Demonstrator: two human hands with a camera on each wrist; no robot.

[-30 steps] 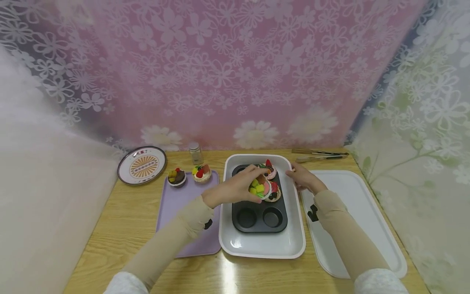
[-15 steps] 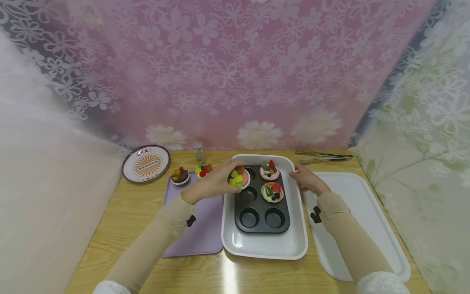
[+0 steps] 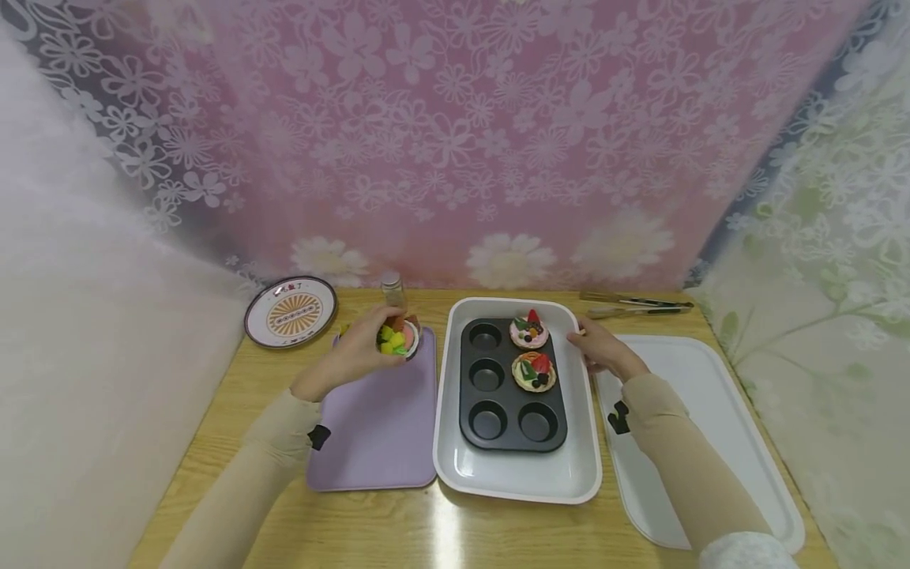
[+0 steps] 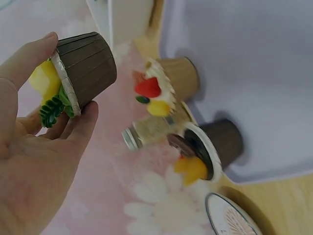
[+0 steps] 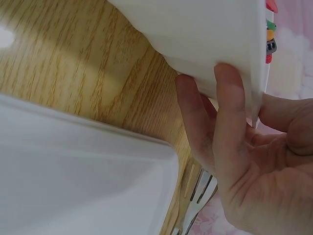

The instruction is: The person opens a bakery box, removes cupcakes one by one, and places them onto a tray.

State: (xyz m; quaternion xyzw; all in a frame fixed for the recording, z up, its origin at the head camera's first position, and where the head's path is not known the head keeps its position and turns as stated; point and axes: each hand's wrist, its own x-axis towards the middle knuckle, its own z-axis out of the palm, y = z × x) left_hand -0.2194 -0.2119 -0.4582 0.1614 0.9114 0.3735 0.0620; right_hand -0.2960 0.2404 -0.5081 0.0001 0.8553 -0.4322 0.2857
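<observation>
My left hand (image 3: 348, 352) grips a cupcake (image 3: 398, 338) topped with fruit, over the back of the lilac tray (image 3: 373, 446). In the left wrist view its brown cup (image 4: 88, 71) is tilted between thumb and fingers. Two more cupcakes stand on that tray, one in a tan cup (image 4: 182, 76), one in a dark cup (image 4: 225, 143); the left hand mostly hides them in the head view. My right hand (image 3: 604, 348) holds the right rim of the deep white tray (image 3: 519, 486). Inside it lies a black muffin tin (image 3: 512, 439) with two fruit tarts (image 3: 534, 372) in its right column.
A shallow white tray (image 3: 697, 435) lies to the right, under the right forearm. Tongs (image 3: 636, 304) lie behind it. At the back left are a patterned plate (image 3: 291, 312) and a small glass jar (image 3: 392, 288). Flowered curtains enclose the wooden table.
My left hand has carried the cupcake left from above the muffin tin to the back of the lilac tray. The right hand keeps its hold on the rim.
</observation>
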